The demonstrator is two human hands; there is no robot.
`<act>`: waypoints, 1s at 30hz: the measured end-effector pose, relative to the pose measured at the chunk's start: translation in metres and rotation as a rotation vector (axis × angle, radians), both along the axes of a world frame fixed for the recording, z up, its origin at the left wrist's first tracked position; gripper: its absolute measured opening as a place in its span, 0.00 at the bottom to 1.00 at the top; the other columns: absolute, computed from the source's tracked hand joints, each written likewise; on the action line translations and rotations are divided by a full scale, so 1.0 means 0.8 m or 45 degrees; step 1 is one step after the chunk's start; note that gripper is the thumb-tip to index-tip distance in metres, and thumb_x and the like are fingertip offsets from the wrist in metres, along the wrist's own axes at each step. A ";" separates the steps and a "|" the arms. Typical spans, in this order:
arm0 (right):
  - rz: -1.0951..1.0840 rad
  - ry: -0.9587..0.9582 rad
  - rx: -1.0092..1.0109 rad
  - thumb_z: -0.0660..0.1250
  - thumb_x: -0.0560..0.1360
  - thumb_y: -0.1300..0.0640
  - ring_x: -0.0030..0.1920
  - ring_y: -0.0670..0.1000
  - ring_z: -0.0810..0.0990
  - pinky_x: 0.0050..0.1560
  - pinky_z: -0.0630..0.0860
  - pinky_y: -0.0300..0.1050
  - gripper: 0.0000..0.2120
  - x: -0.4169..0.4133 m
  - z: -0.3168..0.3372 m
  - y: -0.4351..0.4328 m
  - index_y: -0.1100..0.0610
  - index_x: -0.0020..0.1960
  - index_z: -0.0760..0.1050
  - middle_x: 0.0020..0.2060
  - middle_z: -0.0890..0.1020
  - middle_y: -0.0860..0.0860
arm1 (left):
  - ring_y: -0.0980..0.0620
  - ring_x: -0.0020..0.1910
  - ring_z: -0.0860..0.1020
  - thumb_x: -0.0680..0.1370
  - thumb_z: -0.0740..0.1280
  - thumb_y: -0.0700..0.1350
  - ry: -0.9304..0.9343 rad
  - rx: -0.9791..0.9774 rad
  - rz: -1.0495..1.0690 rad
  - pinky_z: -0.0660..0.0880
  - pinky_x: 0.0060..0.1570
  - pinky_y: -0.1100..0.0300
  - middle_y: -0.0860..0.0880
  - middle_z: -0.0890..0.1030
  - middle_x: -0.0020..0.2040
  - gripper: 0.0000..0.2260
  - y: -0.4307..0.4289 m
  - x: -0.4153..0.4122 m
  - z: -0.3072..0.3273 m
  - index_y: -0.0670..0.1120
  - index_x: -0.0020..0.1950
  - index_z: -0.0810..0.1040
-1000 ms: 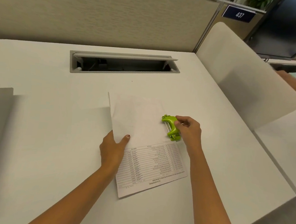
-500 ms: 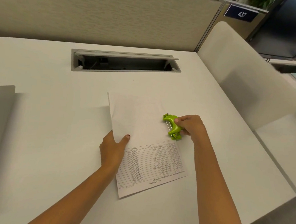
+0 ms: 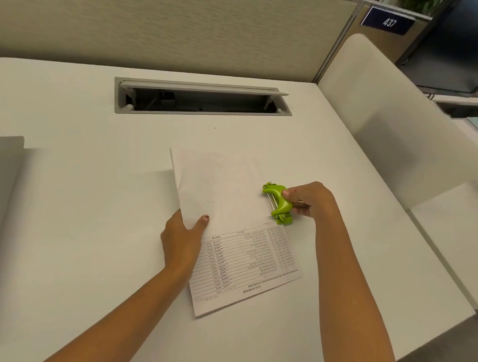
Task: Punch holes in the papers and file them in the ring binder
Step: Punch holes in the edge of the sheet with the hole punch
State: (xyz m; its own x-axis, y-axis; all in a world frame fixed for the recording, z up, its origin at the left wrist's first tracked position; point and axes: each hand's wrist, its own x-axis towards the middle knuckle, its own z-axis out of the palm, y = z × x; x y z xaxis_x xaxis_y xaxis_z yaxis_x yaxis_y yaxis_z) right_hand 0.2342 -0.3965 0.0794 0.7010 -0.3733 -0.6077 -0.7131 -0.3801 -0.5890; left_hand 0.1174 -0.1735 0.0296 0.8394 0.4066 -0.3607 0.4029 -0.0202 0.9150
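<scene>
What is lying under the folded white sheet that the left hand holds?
Under the folded sheet a printed page lies on the desk; its near half with table lines shows. Its far half is covered, so nothing there can be seen.

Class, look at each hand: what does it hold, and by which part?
The right hand grips the green hole punch by its handle's right side. The left hand pinches the folded paper at its left edge.
</scene>
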 end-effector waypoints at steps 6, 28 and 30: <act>0.020 0.008 -0.050 0.73 0.73 0.60 0.41 0.53 0.77 0.60 0.77 0.51 0.13 0.006 -0.008 -0.003 0.66 0.54 0.80 0.44 0.78 0.58 | 0.50 0.46 0.77 0.77 0.68 0.46 0.005 -0.033 -0.007 0.71 0.47 0.59 0.52 0.80 0.47 0.09 0.000 0.003 0.002 0.48 0.56 0.77; -0.025 0.118 0.079 0.71 0.74 0.60 0.32 0.49 0.72 0.36 0.73 0.41 0.10 0.013 -0.024 -0.015 0.61 0.38 0.73 0.34 0.75 0.55 | 0.48 0.48 0.77 0.76 0.69 0.45 0.048 -0.029 -0.003 0.73 0.49 0.57 0.49 0.80 0.50 0.13 -0.001 0.009 0.000 0.45 0.60 0.77; 0.012 0.166 0.065 0.70 0.75 0.59 0.33 0.49 0.71 0.38 0.72 0.41 0.11 0.015 -0.025 -0.015 0.61 0.38 0.71 0.34 0.74 0.55 | 0.48 0.48 0.77 0.76 0.69 0.45 0.054 -0.034 0.000 0.73 0.49 0.57 0.49 0.80 0.51 0.13 0.000 0.009 0.000 0.45 0.60 0.77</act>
State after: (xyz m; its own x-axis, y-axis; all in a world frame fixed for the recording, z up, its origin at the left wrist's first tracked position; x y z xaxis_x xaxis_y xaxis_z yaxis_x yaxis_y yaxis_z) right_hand 0.2465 -0.4085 0.0596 0.6182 -0.3333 -0.7119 -0.7814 -0.3590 -0.5104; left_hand 0.1248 -0.1737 0.0293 0.8232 0.3964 -0.4064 0.4412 0.0037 0.8974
